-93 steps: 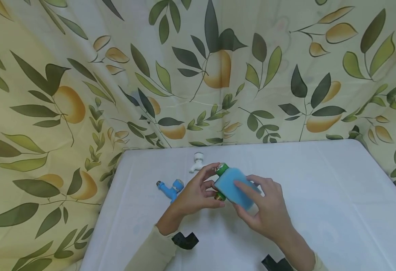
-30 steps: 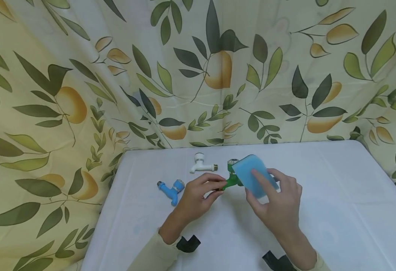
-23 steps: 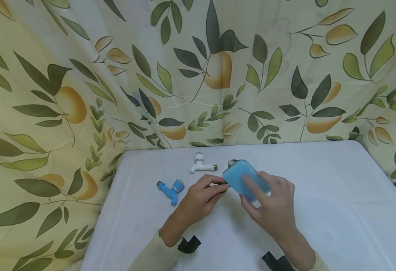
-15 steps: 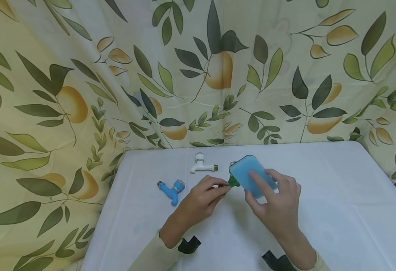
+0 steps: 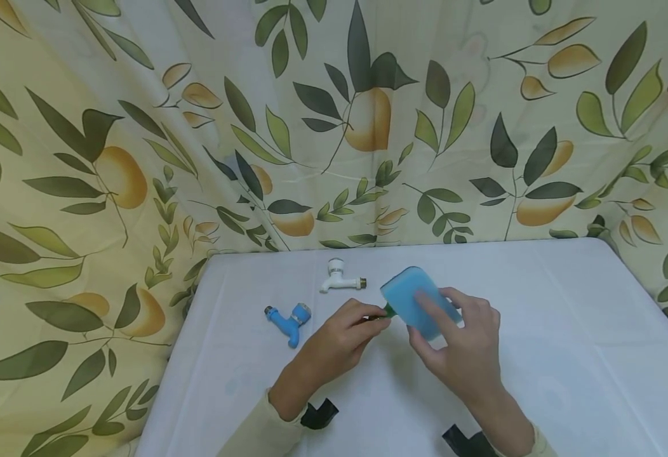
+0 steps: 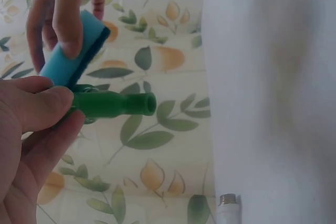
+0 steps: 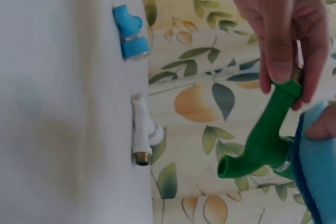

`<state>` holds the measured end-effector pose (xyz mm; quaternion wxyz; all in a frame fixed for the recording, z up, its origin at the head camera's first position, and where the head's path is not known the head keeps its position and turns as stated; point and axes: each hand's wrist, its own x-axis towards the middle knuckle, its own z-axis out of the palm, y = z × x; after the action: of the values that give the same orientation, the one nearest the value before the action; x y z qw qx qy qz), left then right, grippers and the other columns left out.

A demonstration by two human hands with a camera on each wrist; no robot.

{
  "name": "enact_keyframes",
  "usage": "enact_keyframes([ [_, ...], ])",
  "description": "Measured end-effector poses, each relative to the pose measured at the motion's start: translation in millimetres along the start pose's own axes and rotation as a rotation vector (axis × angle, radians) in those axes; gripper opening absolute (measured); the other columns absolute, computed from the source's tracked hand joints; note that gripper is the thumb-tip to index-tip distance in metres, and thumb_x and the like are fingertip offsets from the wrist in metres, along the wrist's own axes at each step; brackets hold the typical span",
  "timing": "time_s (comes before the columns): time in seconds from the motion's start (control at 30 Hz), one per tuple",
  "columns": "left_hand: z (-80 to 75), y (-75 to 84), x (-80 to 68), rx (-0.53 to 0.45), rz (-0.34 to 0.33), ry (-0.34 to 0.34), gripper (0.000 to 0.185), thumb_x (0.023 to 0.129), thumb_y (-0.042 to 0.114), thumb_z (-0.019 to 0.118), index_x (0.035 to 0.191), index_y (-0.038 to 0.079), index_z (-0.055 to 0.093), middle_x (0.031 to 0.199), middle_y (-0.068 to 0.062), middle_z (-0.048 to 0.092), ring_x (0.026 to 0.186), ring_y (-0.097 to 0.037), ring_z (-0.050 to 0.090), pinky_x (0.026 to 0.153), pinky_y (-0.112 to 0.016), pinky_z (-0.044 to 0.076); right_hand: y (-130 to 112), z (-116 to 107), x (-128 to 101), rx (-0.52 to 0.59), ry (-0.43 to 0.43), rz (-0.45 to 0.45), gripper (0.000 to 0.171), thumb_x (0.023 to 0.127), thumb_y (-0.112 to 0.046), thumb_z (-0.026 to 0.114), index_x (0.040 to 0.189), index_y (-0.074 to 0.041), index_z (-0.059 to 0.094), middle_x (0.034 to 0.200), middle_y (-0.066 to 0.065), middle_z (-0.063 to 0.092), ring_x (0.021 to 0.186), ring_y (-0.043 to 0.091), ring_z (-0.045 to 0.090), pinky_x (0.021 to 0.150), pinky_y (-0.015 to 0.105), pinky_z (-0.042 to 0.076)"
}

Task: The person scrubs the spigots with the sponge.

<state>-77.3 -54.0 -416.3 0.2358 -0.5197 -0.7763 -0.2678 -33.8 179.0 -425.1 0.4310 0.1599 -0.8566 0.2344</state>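
My left hand point(image 5: 340, 339) pinches a green plastic tap point(image 7: 268, 129) by its brass threaded end, which the right wrist view shows between thumb and fingers. The tap is held up off the table, its spout toward the camera in the left wrist view. In my right hand point(image 5: 462, 343) is a light-blue sponge point(image 5: 405, 295) with a dark scouring side, gripped between thumb and fingers. That dark side lies against the tap's knob end in the right wrist view. From the head view the sponge hides most of the tap.
A blue tap point(image 5: 288, 324) and a white tap point(image 5: 340, 279) with a brass thread lie on the white-covered table point(image 5: 568, 355), left of and behind the hands. A leaf-and-fruit patterned curtain point(image 5: 437, 178) hangs beyond the table's far edge.
The left hand's hold on the green tap has shifted to its threaded end. The sponge has moved back and forth over the tap, covering and uncovering it. The other taps stay put.
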Motion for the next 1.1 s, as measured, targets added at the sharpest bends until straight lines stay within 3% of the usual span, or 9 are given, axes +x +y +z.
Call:
enact_keyframes([
  [0.1,0.7,-0.2,0.0,0.005,0.006,0.006,0.033,0.085,-0.003,0.079,0.116,0.006,0.075,0.117,-0.006,0.069,0.104,-0.016,0.064,0.094,-0.012,0.052,-0.3,1.2,-1.8,0.005,-0.018,-0.031,0.049,0.094,-0.055,0.056,0.118,-0.017,0.075,0.112,0.023,0.064,0.093,0.042,0.055,0.073,0.056,0.037],
  [0.23,1.6,-0.8,-1.6,-0.041,-0.028,0.023,0.030,0.086,-0.003,0.078,0.115,0.006,0.075,0.117,-0.005,0.069,0.105,-0.015,0.064,0.093,-0.011,0.051,1.4,-0.2,-1.5,-0.010,0.024,0.027,0.051,0.094,-0.056,0.058,0.119,-0.014,0.074,0.115,0.025,0.064,0.095,0.043,0.055,0.075,0.056,0.037],
  [0.33,2.1,-2.2,-3.4,-0.150,-0.095,0.065,0.029,0.086,-0.002,0.078,0.114,0.005,0.075,0.117,-0.005,0.069,0.106,-0.014,0.067,0.091,-0.011,0.053,1.2,-2.3,-1.0,0.004,0.024,0.069,0.056,0.093,-0.058,0.058,0.120,-0.012,0.072,0.116,0.026,0.063,0.095,0.042,0.055,0.076,0.053,0.037],
  [0.5,0.2,-4.8,-7.2,-0.409,-0.241,0.137,0.029,0.087,-0.001,0.078,0.115,0.004,0.075,0.116,-0.007,0.070,0.100,-0.014,0.072,0.086,-0.018,0.059,0.6,-6.1,-0.9,0.044,-0.059,0.087,0.061,0.094,-0.062,0.054,0.122,-0.011,0.071,0.117,0.025,0.063,0.097,0.040,0.057,0.076,0.054,0.039],
  [0.67,-2.8,-6.1,-10.6,-0.613,-0.353,0.159,0.026,0.091,0.003,0.074,0.117,0.001,0.073,0.118,-0.012,0.070,0.099,-0.020,0.072,0.086,-0.029,0.061,3.8,-11.0,0.8,0.066,-0.073,0.244,0.053,0.083,-0.040,0.075,0.127,-0.010,0.069,0.122,0.025,0.059,0.106,0.042,0.057,0.081,0.064,0.047],
  [0.77,-3.8,-7.1,-12.0,-0.687,-0.397,0.182,0.027,0.091,0.002,0.074,0.118,0.000,0.072,0.119,-0.014,0.069,0.104,-0.022,0.071,0.085,-0.033,0.062,2.9,-12.4,-0.8,0.099,-0.113,0.257,0.061,0.071,-0.024,0.083,0.129,-0.011,0.067,0.123,0.024,0.059,0.105,0.040,0.059,0.078,0.066,0.052],
  [0.93,-3.8,-9.7,-13.8,-0.781,-0.433,0.225,0.028,0.090,-0.002,0.073,0.119,-0.002,0.071,0.121,-0.017,0.067,0.110,-0.022,0.068,0.086,-0.036,0.062,1.6,-11.8,-3.1,0.128,-0.134,0.251,0.063,0.070,-0.022,0.083,0.130,-0.012,0.066,0.124,0.022,0.059,0.104,0.039,0.060,0.078,0.064,0.051],
  [1.1,-3.3,-10.3,-13.5,-0.813,-0.457,0.244,0.028,0.091,-0.003,0.072,0.119,-0.003,0.070,0.123,-0.018,0.066,0.113,-0.022,0.068,0.089,-0.037,0.061,-2.1,-11.6,-3.4,0.119,-0.118,0.286,0.061,0.073,-0.023,0.082,0.131,-0.013,0.066,0.125,0.022,0.059,0.109,0.041,0.059,0.077,0.066,0.052],
])
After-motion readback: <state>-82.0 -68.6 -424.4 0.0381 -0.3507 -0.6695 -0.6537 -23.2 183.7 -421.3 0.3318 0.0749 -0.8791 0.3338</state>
